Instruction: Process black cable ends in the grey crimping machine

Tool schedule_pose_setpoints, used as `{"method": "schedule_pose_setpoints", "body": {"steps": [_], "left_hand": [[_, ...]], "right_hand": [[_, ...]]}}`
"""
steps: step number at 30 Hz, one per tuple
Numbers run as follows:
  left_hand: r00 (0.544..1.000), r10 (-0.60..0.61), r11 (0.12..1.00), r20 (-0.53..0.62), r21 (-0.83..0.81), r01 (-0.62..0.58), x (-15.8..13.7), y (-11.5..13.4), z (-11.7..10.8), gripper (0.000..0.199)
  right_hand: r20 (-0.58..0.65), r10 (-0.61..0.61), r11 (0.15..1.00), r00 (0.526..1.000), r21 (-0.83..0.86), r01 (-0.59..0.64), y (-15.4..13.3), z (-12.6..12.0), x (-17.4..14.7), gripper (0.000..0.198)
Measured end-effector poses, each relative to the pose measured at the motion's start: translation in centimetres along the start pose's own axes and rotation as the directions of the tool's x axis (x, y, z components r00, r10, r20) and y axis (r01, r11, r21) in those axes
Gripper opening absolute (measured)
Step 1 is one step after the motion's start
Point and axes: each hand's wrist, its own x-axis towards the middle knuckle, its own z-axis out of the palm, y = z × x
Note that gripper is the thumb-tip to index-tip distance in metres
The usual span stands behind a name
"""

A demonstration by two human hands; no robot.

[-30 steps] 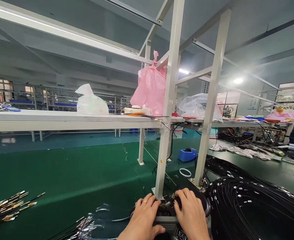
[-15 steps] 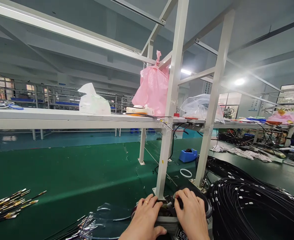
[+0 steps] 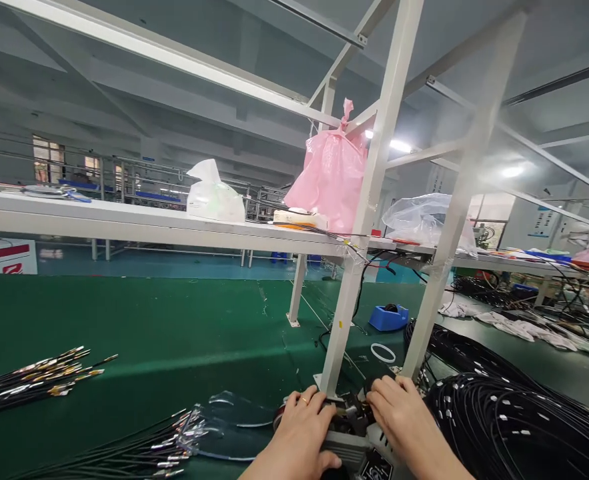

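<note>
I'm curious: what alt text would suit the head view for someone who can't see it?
Two hands, left hand and right hand, rest on a small machine at the near edge of a green bench. Black cable coils lie to the right, and a pink bag hangs from the white frame.

One head-worn camera looks forward and slightly down along the green bench (image 3: pixel 149 333); both hands sit close at the bottom edge, white frame posts (image 3: pixel 369 220) centre, the far hall probably hazy upper right.

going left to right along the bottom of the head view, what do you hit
gold-tipped cables → silver-tipped cable bundle → left hand → right hand → black cable coil
</note>
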Motion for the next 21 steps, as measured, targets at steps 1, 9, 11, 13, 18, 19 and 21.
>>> {"method": "schedule_pose_setpoints", "body": {"steps": [1,9,11,13,18,19,21], "left_hand": [[1.000,0.005,1.000,-0.012,0.004,-0.005,0.0,0.0,0.1,0.068],[0.996,0.039,0.999,-0.082,-0.019,-0.041,-0.5,0.5,0.0,0.070],[0.996,0.048,0.999,-0.080,-0.014,-0.049,-0.7,0.7,-0.2,0.068],[0.996,0.054,0.999,-0.077,-0.002,-0.054,-0.7,0.8,-0.3,0.067],[0.996,0.064,0.998,-0.067,0.003,-0.064,-0.6,0.7,-0.1,0.067],[0.995,0.069,0.998,-0.070,0.003,-0.069,-0.5,0.7,0.0,0.068],[0.993,0.079,0.997,-0.084,0.008,-0.078,-0.4,0.6,0.1,0.069]], "right_hand": [[-0.007,-0.038,0.999,0.999,0.008,0.038,0.3,-0.1,0.3,0.042],[0.092,-0.288,0.956,0.953,-0.036,0.293,0.9,-1.8,2.1,0.050],[0.048,-0.339,0.938,0.940,-0.055,0.341,1.0,-1.9,2.2,0.051],[0.038,-0.364,0.929,0.931,-0.057,0.366,1.1,-1.8,2.1,0.050],[0.011,-0.361,0.932,0.932,-0.024,0.362,1.9,-0.3,1.2,0.050],[-0.014,-0.358,0.933,0.933,-0.022,0.358,2.2,-0.1,0.8,0.051],[0.008,-0.345,0.938,0.939,-0.030,0.345,2.9,-0.2,0.0,0.051]]}}
